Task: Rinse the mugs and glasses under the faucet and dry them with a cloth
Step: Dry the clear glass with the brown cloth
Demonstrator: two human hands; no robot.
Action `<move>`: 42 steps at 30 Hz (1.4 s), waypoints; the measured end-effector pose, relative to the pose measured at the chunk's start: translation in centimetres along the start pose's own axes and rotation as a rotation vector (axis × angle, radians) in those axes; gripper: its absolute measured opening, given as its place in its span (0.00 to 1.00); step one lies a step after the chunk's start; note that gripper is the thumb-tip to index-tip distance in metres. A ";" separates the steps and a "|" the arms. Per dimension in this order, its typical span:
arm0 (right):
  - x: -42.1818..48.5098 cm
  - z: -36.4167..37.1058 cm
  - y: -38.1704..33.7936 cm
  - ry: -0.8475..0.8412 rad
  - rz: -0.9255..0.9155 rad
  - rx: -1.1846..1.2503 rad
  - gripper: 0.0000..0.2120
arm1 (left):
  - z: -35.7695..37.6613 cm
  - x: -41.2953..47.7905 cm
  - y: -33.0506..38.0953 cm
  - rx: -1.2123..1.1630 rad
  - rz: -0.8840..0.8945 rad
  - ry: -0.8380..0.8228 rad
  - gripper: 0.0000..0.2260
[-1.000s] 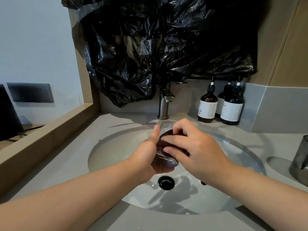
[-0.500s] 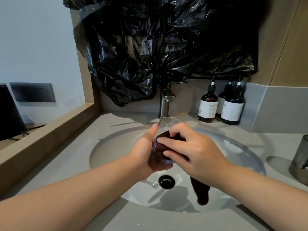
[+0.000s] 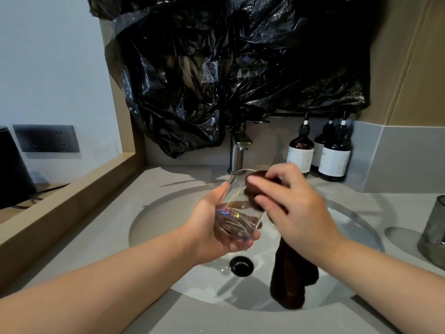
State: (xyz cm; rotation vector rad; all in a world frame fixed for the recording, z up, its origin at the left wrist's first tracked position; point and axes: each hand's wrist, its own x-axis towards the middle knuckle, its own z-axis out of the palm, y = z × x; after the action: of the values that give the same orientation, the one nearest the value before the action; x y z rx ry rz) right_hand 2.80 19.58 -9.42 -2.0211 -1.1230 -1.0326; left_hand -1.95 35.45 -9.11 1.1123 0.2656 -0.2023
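One wide-angle view from the person's head, close above a sink [image 3: 168, 220], facing forward and down; the faucet [image 3: 237, 154] stands straight ahead, near the picture's middle.

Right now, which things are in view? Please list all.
glass: 1, clear, in left hand over sink
cloth: 1, dark brown, in right hand, beside glass
faucet: 1, silver, behind sink
sink: 1, white, in counter
drain: 1, black, sink bottom
counter: 1, grey, around sink
bottles: 3, dark, right of faucet
plastic bag: 1, black, above faucet
container: 1, grey, far right
socket plate: 1, dark, left wall
left hand: 1, holds glass
right hand: 1, grips cloth
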 end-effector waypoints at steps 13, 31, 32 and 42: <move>2.4 -3.4 -0.2 -0.417 0.753 0.608 0.05 | -0.8 -0.1 0.2 0.057 -0.135 -0.182 0.30; 2.4 -2.1 -1.0 -0.386 0.848 0.440 0.07 | -0.1 0.4 -0.7 0.550 0.164 -0.030 0.26; 2.3 -2.0 -1.0 -0.364 0.848 0.456 0.05 | -0.1 0.4 -0.7 0.531 0.138 -0.042 0.29; 0.6 -1.0 -2.0 -0.072 0.097 0.055 0.09 | 0.0 0.5 -0.6 0.049 0.051 -0.103 0.28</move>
State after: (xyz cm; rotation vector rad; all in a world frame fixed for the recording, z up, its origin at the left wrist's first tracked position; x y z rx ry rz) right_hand 0.94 19.95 -8.09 -2.0617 -1.0668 -0.8775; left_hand -1.69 35.16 -9.74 1.1524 0.1411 -0.2215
